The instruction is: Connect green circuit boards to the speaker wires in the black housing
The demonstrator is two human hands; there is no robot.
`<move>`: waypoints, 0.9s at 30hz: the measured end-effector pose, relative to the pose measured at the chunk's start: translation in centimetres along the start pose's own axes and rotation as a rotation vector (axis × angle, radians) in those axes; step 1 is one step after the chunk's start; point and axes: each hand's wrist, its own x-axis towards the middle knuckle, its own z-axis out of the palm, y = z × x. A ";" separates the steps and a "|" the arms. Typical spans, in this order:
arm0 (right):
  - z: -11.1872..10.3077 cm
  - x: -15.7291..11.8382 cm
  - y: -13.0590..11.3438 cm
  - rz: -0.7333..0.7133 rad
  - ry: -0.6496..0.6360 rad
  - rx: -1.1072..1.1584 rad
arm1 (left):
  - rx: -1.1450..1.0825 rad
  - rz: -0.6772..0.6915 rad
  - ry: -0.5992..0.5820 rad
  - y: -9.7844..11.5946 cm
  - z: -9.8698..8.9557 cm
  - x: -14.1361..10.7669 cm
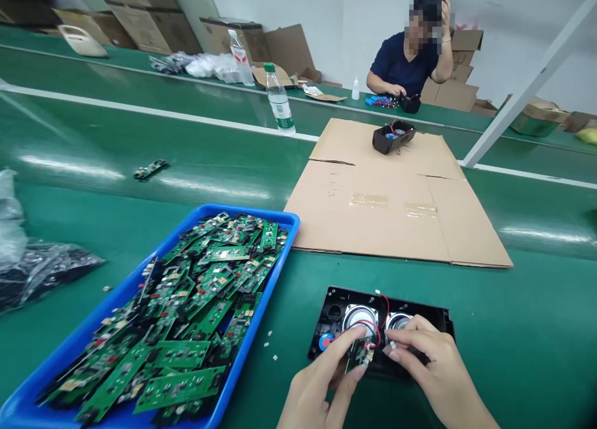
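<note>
My left hand (329,373) is closed on a small green circuit board (358,354), tilted over a black speaker housing (326,311). Red and black wires run from the housing to the board. Between the thumb and forefinger of my right hand (431,354) is a small white connector (392,345). Two round speakers sit in the housing; the left one (359,317) shows mostly, the right one (398,321) is partly behind my right fingers. A blue cylindrical part (325,341) lies at the housing's left end.
At my left a blue tray (280,255) is heaped with circuit boards. Flattened cardboard (392,230) lies ahead, bearing another black housing (394,137). A lone board (150,169) and a water bottle (280,102) stand off left. Across the bench sits a co-worker (410,50).
</note>
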 end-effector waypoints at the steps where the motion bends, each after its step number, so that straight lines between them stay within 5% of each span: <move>1: 0.0 -0.1 0.1 0.019 0.016 0.001 | 0.005 0.009 0.000 0.0 0.1 0.2; 10: 0.5 -0.2 -0.6 -0.138 0.044 -0.080 | 0.112 -0.113 -0.016 0.4 0.5 0.7; 16: 1.7 -0.3 -0.7 -0.219 0.191 -0.187 | 0.106 -0.134 -0.047 0.4 0.6 0.9; 23: 1.9 -0.3 -0.9 -0.357 0.231 -0.328 | 0.070 -0.095 -0.062 0.2 0.8 1.0; 27: 2.1 -0.4 -0.8 -0.315 0.238 -0.268 | 0.128 -0.003 -0.106 0.7 0.6 1.3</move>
